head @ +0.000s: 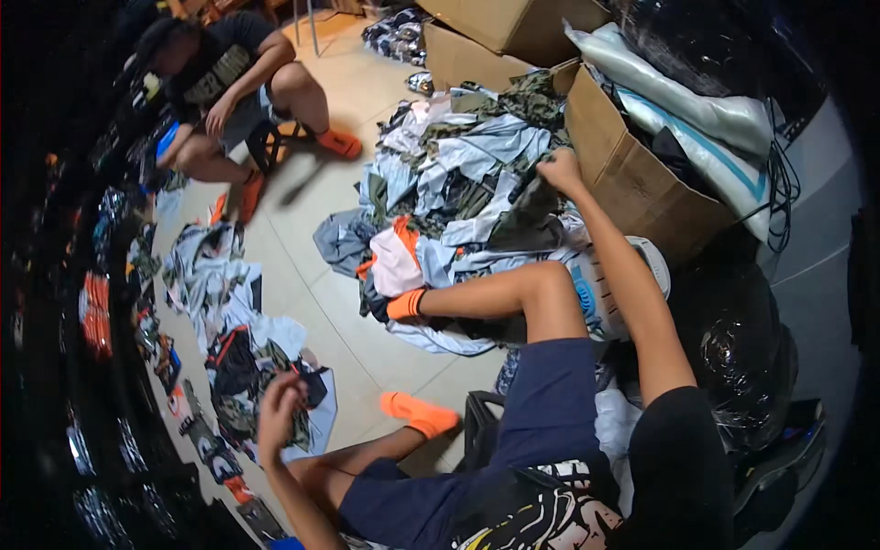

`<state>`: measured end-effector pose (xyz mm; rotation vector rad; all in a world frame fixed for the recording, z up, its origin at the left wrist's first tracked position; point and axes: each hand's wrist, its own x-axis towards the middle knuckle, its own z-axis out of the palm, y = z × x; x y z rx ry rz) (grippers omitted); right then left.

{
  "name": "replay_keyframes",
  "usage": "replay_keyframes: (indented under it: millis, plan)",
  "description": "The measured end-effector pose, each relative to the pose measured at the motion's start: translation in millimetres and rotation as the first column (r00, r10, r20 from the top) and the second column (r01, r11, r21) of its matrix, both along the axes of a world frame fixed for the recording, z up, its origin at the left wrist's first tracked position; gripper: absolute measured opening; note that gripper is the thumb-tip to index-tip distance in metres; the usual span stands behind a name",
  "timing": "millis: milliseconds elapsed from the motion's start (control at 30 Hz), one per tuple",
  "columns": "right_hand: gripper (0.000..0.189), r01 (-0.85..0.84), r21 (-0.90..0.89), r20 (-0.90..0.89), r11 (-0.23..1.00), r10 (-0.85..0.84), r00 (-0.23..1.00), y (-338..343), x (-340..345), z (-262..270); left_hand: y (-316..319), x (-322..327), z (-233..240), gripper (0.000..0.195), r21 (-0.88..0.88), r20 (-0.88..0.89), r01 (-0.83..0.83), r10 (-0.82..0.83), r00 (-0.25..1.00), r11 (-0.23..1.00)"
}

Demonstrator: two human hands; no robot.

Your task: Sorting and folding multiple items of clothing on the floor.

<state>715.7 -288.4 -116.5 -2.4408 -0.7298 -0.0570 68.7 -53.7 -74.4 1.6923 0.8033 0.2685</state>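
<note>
My right hand (560,170) grips a dark camouflage cloth piece (526,216) at its upper edge, lifting it against a large heap of fabric pieces (474,148). The heap mixes light grey-blue, camouflage, pale pink and orange cloth. My left hand (280,409) is over a second, longer pile of cloth pieces (237,344) on the left. Its fingers are loosely curled and blurred, and whether anything small is between them is unclear. A pale pink piece (397,261) with orange edging lies beside my foot in an orange sock (405,304).
A cardboard box (639,172) stands behind the heap, with rolled plastic sacks (680,89) above it. Another person (213,89) sits on a low stool at upper left. Packaged items (96,313) line the left side. A black plastic-wrapped bundle (729,344) stands right of me.
</note>
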Motion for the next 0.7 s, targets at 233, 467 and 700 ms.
replay_keyframes:
  millis: [233, 467, 700]
  plan:
    - [0.027, -0.091, 0.726, 0.248, 0.682, -0.136, 0.959, 5, 98, 10, -25, 2, -169, 0.023, -0.001, -0.307, 0.043, -0.041, 0.951, 0.999]
    - [0.038, 0.145, 0.172, 0.329, 0.974, -0.196, 0.924, 66, 148, -26, -22, 32, -234, 0.021, -0.121, -0.293, -0.034, -0.003, 0.956, 0.992]
    - [0.019, 0.027, 0.112, 0.082, 0.993, -0.037, 0.996, 110, 128, -26, -33, 44, -228, 0.024, -0.198, -0.467, -0.171, 0.060, 0.882, 0.965]
